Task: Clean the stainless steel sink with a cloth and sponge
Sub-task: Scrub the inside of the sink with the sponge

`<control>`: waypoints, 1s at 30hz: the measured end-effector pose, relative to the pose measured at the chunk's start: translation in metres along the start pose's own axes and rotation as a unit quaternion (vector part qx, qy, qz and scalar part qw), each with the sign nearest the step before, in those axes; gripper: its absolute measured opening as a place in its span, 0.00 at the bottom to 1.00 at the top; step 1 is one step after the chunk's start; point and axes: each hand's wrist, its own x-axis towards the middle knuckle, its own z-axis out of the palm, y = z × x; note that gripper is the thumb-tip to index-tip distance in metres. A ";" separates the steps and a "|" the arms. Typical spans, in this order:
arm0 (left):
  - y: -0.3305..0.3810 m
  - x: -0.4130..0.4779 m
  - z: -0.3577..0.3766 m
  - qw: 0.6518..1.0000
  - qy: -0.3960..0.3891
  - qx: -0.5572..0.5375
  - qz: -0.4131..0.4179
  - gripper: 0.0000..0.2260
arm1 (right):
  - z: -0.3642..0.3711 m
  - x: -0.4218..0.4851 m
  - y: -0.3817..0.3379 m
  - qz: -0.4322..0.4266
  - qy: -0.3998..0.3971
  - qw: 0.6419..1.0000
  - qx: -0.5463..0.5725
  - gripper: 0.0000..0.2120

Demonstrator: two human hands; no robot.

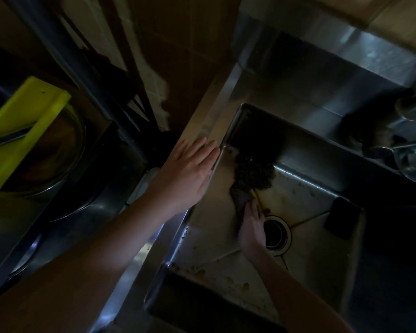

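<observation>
The stainless steel sink [209,239] is dim and spotted with brown stains on its floor. My left hand [190,174] lies flat with straight fingers on the sink's left rim. Down in the basin, my right hand [251,227] grips the lower end of a dark, textured cloth [250,174] that drapes up the left wall into the far corner. Just right of that hand is the round drain [275,234]. A dark rectangular sponge [341,218] lies on the basin floor at the right, apart from both hands.
A yellow-green board [22,131] leans over a glass bowl [58,152] on the counter at left. A faucet [411,106] and a metal bowl [413,162] sit at the right edge. The steel backsplash runs along the far side.
</observation>
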 end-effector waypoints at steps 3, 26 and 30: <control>0.000 0.000 0.001 1.000 0.000 0.004 0.002 0.22 | -0.012 0.023 -0.008 0.041 0.015 0.999 0.033 0.33; -0.002 0.000 0.003 1.000 -0.006 -0.021 0.001 0.23 | 0.010 -0.012 -0.005 -0.252 -0.133 0.951 -0.119 0.28; -0.001 0.000 0.003 1.000 -0.002 -0.025 -0.001 0.23 | 0.002 -0.015 0.025 -0.211 -0.108 0.966 -0.108 0.29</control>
